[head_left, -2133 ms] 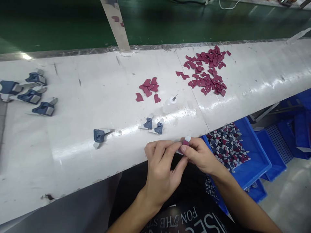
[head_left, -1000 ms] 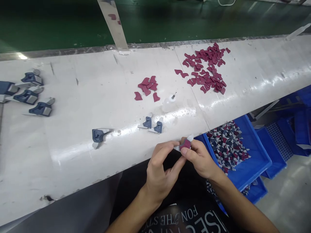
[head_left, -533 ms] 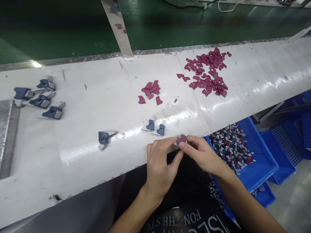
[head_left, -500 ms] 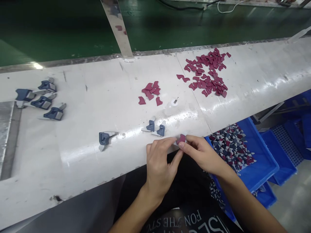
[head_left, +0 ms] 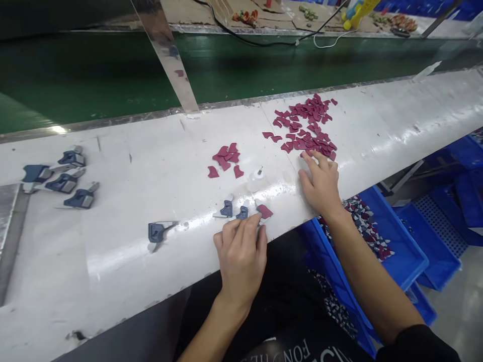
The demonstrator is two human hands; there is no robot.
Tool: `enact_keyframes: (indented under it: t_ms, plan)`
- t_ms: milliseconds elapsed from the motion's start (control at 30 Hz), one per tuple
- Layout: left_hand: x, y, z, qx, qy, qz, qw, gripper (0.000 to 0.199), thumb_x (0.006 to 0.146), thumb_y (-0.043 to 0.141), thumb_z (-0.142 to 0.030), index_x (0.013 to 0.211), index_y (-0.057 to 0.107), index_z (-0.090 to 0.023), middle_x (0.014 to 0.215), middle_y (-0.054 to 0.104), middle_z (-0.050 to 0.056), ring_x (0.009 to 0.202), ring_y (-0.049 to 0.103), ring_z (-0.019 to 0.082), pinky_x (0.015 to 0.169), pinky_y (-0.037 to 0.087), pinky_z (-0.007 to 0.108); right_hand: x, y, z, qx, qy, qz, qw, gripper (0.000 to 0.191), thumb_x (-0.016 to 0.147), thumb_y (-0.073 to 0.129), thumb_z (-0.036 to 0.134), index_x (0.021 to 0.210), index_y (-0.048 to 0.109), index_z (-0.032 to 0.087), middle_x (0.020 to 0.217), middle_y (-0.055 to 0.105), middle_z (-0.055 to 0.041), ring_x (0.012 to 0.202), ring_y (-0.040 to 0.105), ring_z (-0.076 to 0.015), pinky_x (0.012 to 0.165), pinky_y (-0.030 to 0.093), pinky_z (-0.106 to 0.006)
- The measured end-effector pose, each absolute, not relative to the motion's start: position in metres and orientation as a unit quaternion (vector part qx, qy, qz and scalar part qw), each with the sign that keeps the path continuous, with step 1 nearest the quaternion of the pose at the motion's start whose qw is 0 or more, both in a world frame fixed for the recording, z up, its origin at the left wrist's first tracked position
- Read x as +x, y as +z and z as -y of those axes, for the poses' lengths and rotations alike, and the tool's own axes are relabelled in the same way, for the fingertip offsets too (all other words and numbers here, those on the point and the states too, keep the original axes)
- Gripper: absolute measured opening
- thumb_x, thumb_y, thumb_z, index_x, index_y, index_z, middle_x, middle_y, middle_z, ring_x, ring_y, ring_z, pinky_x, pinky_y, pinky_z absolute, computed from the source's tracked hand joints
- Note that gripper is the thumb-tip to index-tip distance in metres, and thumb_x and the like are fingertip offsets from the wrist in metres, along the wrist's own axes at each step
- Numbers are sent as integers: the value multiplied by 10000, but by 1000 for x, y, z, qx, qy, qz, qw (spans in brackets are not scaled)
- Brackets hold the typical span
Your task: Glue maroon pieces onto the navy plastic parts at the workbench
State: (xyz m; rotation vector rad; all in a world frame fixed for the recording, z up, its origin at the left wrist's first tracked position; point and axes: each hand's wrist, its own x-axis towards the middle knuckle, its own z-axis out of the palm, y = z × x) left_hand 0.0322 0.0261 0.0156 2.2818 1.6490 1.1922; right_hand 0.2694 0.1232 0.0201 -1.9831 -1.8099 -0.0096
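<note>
My left hand (head_left: 241, 249) rests palm-down near the table's front edge, fingers curved and thumb apart. Its index fingertip meets the edge of a small part with a maroon face (head_left: 265, 211) and a grey base, lying on the table. Partly behind those fingers is a small dark blue and grey part (head_left: 242, 212), with a similar blue part (head_left: 227, 208) to its left. My right hand (head_left: 322, 183) is stretched toward a pile of flat maroon plastic pieces (head_left: 315, 141). Its fingertips touch the pile's near edge, while the thumb stays apart from them.
A small group of maroon pieces (head_left: 226, 156) lies mid-table beside a white needle-tipped bottle (head_left: 258, 178). Larger blue-grey parts (head_left: 81, 197) are at left, one (head_left: 156, 232) nearer the middle. Blue bins (head_left: 405, 251) with mixed parts stand below right. A metal post (head_left: 169, 60) rises behind.
The maroon-faced part, held between both hands before, now lies on the table by my left fingers. My right hand has moved forward to the maroon pile. The view has tilted up.
</note>
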Motion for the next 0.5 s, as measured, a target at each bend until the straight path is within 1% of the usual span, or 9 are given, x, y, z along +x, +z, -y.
enact_keyframes:
  t_ms: [33,67,133,233,300,367,433,500]
  plan:
    - [31,16,-25,750,391,-532,49,314,986,764,-81,1270,673,-181,1061,808,46,1070,648,255,839,392,376,273,17,-126,-724,-7,657,210,481,1081,493,323,1508,677,203,1605,611,-181,1272,557,-416,1098,456,-653]
    - [29,17,-24,749,395,-530,52,330,978,771,-85,1277,672,-184,1119,790,67,1106,641,262,878,407,387,275,15,-127,-725,-10,658,201,469,1084,492,324,1490,694,207,1582,633,-171,1250,557,-420,1087,459,-661]
    - [23,19,-21,732,401,-549,39,342,961,791,-109,1274,676,-186,1201,707,114,1153,607,283,943,422,415,274,15,-122,-713,-19,670,208,434,1082,507,318,1436,725,192,1458,690,-180,1193,565,-412,1063,473,-651]
    - [15,20,-18,697,392,-601,-5,360,940,819,-164,1272,683,-183,1218,568,138,1161,535,311,948,415,436,267,20,-102,-660,-6,713,236,343,1083,544,287,1332,755,184,1224,712,-177,1105,586,-371,1032,506,-602]
    - [11,20,-18,691,377,-616,-13,377,932,828,-185,1282,688,-177,1223,531,143,1179,498,326,942,405,439,259,24,-85,-624,25,742,243,290,1096,558,266,1302,751,197,1135,699,-154,1066,596,-345,1006,528,-565]
    - [10,19,-20,696,362,-620,-11,380,933,830,-202,1287,696,-164,1235,525,155,1187,476,339,949,401,450,253,27,-68,-601,50,759,244,253,1109,573,247,1296,739,209,1163,700,-146,1072,606,-330,989,542,-536]
    - [11,19,-21,703,345,-622,-12,392,939,826,-225,1301,700,-145,1253,532,177,1186,460,353,960,407,467,248,29,-53,-590,61,766,248,230,1112,596,225,1300,728,212,1285,704,-154,1121,622,-324,997,549,-518]
    - [13,18,-23,708,331,-624,-19,418,949,818,-249,1329,700,-121,1253,536,194,1173,452,361,962,422,482,245,31,-41,-581,65,772,249,245,1113,610,198,1334,715,216,1349,716,-146,1163,644,-320,1011,549,-507]
